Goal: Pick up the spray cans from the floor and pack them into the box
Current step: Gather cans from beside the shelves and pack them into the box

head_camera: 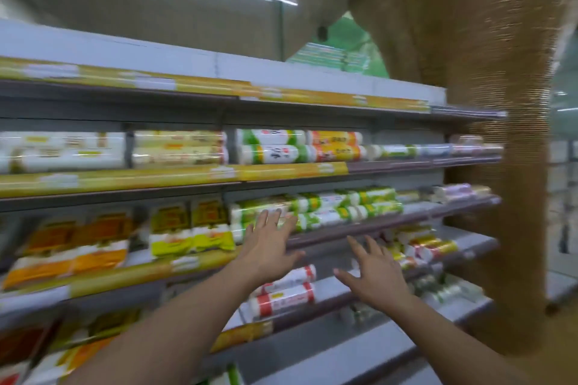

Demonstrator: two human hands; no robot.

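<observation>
Here, blurred shelves (125,191) run across the view, with orange packs (78,247) at the left and yellow-green packs (190,228) beside them. The left hand (269,247) reaches forward, fingers spread and holding nothing, in front of green-and-white rolls (344,206). The right hand (375,278), near it, is likewise splayed and empty, beside red-and-white rolls (287,294). A woven brown pillar (469,72) stands at the right. Where the spray cans lie cannot be told.

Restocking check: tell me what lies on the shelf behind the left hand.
Green-and-white wrapped rolls lie stacked behind the left hand, which covers part of the nearest ones.
</observation>
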